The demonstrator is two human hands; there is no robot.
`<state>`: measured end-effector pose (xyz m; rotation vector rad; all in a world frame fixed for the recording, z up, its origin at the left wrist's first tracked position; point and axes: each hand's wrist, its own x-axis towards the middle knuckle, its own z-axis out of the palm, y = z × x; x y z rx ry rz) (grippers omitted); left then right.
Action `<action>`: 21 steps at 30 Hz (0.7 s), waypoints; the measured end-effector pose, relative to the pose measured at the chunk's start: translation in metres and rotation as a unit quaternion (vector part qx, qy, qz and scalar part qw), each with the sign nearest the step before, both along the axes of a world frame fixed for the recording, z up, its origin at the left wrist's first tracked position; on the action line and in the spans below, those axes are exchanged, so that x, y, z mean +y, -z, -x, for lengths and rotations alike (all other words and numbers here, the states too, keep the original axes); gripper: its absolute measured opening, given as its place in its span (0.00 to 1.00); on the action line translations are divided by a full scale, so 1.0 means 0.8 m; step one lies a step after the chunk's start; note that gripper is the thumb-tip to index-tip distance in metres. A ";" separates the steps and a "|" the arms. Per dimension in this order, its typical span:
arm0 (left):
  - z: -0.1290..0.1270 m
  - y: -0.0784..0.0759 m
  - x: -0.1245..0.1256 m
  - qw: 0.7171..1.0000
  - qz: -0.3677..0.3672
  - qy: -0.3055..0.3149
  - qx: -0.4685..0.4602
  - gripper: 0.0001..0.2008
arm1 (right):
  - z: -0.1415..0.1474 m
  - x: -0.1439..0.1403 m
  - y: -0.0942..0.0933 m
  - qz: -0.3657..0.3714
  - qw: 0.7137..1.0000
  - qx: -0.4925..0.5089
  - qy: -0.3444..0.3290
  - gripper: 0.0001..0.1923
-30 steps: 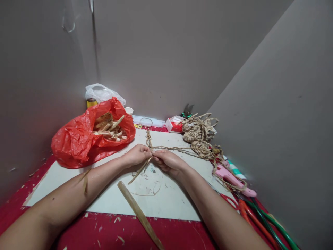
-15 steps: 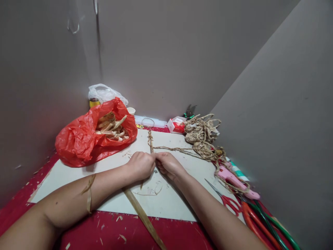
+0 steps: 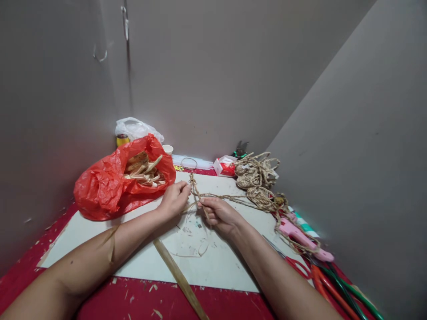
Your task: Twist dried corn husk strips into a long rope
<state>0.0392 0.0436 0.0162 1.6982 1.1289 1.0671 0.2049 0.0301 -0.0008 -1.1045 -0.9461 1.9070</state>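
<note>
Desk is showing: two hands (image 3: 173, 202) (image 3: 218, 213), one red bag (image 3: 106, 186), one white bag (image 3: 136, 128), one cup (image 3: 167, 149), one glue gun (image 3: 300, 235), one wooden stick (image 3: 180, 279), one red box (image 3: 224, 166).

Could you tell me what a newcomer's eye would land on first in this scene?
Probably the red plastic bag of pale husk strips at the left of the white board. Next, mid-board, the left hand and right hand pinching a twisted straw cord. To the right lie woven straw pieces and a pink glue gun.
</note>
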 end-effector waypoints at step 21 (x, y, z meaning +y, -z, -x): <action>0.003 0.016 0.015 0.967 0.230 0.110 -0.006 0.11 | -0.008 -0.003 -0.014 -0.184 0.932 -0.300 -0.085 0.14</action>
